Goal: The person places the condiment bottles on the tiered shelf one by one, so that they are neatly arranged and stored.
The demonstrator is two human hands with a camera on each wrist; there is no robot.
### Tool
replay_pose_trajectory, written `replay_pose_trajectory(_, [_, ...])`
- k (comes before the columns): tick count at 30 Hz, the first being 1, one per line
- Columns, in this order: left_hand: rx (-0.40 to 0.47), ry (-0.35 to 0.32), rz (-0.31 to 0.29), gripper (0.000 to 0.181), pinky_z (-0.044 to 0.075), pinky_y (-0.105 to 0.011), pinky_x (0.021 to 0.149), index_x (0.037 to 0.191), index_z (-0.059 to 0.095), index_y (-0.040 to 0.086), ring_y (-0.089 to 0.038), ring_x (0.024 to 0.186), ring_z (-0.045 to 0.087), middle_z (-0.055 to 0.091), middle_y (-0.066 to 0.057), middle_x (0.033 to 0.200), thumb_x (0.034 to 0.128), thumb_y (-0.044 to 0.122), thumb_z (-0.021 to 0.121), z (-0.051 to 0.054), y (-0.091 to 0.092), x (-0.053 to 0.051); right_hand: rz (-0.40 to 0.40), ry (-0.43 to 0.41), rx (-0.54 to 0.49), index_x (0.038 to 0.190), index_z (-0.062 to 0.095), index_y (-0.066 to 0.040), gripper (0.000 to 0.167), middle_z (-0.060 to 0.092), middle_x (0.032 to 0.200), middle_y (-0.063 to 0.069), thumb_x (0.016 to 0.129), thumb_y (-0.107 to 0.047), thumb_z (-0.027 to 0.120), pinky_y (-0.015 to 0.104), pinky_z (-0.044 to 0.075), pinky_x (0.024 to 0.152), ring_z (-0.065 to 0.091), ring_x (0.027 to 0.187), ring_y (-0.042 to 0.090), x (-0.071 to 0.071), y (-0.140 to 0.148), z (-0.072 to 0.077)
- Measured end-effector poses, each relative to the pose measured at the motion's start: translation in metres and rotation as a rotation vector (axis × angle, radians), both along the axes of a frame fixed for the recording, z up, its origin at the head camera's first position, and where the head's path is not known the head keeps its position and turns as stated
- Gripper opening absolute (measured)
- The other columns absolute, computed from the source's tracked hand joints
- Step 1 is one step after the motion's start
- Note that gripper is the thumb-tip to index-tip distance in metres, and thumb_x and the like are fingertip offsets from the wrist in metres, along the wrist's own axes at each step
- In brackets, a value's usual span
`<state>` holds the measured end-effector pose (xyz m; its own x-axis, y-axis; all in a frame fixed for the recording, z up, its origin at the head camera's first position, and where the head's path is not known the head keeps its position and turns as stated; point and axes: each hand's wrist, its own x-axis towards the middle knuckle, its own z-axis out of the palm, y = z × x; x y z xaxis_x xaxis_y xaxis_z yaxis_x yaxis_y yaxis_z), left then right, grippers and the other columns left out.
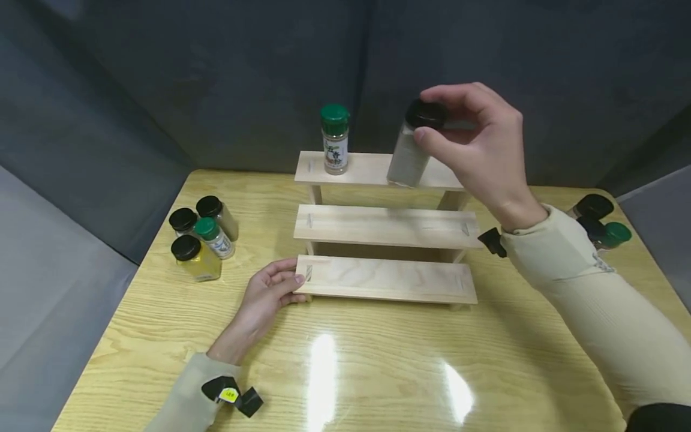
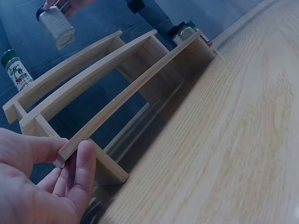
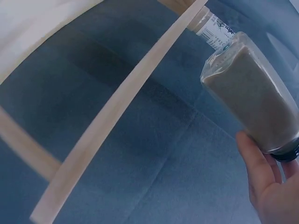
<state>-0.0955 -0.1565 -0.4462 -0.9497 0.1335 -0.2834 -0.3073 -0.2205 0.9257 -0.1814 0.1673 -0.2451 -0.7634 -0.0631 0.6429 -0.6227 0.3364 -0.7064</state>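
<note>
My right hand [image 1: 480, 141] grips a spice jar [image 1: 408, 157] by its black cap, thumb on the near side. Clear-sided and filled with grey-brown powder, the jar [image 3: 257, 95] tilts in the air above the top shelf in the left wrist view. A three-tier wooden rack [image 1: 385, 225] stands on the table. With thumb above and fingers below, my left hand [image 1: 270, 291] pinches the left end of its lowest board [image 2: 126, 95]. On the top tier's left part stands a green-capped spice bottle [image 1: 335, 144] with a white label.
Left of the rack stand several jars: a yellow one [image 1: 200, 261] with a black cap, a green-capped bottle [image 1: 216, 239] and black-capped ones [image 1: 218, 213]. More jars [image 1: 592, 208] stand at the table's right edge, partly hidden by my right sleeve. Dark curtain [image 1: 259, 78] hangs behind the table.
</note>
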Motion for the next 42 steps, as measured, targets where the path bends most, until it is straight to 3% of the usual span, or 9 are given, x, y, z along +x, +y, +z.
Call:
replay_pose_trajectory(6, [-0.006, 0.006, -0.009, 0.046, 0.067, -0.027, 0.08, 0.15, 0.046, -0.014, -0.014, 0.082, 0.071, 0.07, -0.005, 0.102, 0.1062, -0.011, 0.061, -0.003, 0.001, -0.001, 0.05, 0.046, 0.024, 0.125, 0.078, 0.001, 0.033, 0.07, 0.11, -0.007, 0.092, 0.004, 0.08, 0.022, 0.065, 0.088, 0.072, 0.101, 0.021, -0.015, -0.008, -0.001])
replay_pose_trajectory(18, [-0.013, 0.015, -0.012, 0.046, 0.068, -0.028, 0.082, 0.15, 0.047, -0.013, -0.015, 0.087, 0.07, 0.069, -0.005, 0.102, 0.1056, -0.012, 0.06, -0.006, 0.004, -0.004, 0.049, 0.0, 0.031, 0.126, 0.078, 0.001, 0.035, 0.067, 0.111, -0.002, 0.092, 0.003, 0.081, 0.021, 0.064, 0.089, 0.069, 0.102, 0.016, -0.036, -0.015, -0.014])
replay_pose_trajectory(26, [-0.005, 0.019, -0.005, 0.047, 0.068, -0.029, 0.08, 0.15, 0.047, -0.014, -0.015, 0.084, 0.07, 0.07, -0.005, 0.101, 0.1048, -0.013, 0.061, -0.007, 0.006, -0.006, 0.04, -0.036, 0.043, 0.128, 0.077, 0.0, 0.037, 0.067, 0.117, 0.007, 0.092, 0.001, 0.081, 0.022, 0.064, 0.091, 0.068, 0.105, 0.018, -0.039, -0.019, -0.019])
replay_pose_trajectory(42, [-0.007, 0.015, -0.001, 0.046, 0.068, -0.028, 0.079, 0.149, 0.048, -0.014, -0.015, 0.083, 0.071, 0.07, -0.004, 0.099, 0.1051, -0.013, 0.061, -0.005, 0.006, -0.005, 0.048, -0.059, 0.041, 0.13, 0.077, -0.002, 0.038, 0.067, 0.12, 0.007, 0.093, -0.001, 0.081, 0.024, 0.064, 0.093, 0.068, 0.105, 0.018, -0.037, -0.02, -0.021])
